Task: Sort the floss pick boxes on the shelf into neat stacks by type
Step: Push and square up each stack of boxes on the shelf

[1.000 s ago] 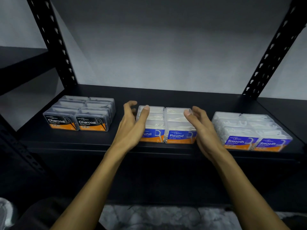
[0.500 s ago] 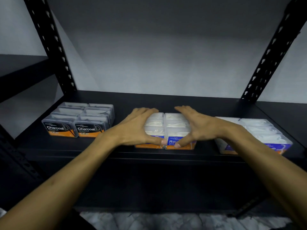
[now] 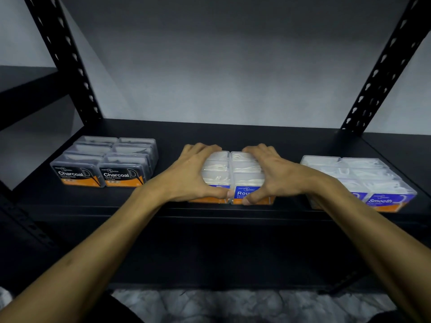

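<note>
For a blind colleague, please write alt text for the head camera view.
Two bare hands, left hand and right hand, grip the middle block of Round floss boxes on a black shelf. Charcoal boxes sit to its left, Smooth boxes to its right.

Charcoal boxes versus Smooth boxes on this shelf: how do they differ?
The Charcoal boxes carry black labels and hold dark picks; the Smooth boxes carry blue labels and hold white picks. The Charcoal boxes sit at the left end, fully in view; the Smooth boxes sit at the right, partly hidden by a forearm. Both are clear, orange-striped and untouched.
</note>
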### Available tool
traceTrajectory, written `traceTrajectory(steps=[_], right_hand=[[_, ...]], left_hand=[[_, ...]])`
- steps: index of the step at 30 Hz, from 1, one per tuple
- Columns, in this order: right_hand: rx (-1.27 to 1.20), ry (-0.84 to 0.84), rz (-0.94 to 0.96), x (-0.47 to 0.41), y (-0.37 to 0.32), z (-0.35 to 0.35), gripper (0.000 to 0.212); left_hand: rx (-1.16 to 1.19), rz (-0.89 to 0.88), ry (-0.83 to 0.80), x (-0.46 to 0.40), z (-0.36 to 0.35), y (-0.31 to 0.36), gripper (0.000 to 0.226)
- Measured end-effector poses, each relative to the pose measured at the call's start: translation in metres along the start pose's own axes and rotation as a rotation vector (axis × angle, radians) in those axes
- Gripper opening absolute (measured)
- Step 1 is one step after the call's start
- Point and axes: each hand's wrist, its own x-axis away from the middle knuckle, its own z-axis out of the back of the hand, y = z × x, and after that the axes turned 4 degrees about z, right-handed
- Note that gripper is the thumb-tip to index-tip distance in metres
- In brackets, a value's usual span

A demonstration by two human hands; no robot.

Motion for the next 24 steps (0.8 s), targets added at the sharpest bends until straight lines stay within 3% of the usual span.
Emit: traceTrajectory(steps=[24], right_hand=[[0.007,-0.033,-0.004,0.007,-0.004,0.001,0.115]], left_hand=[[-0.017,-0.025,0.001,0.010,0.004,0.011,0.097]])
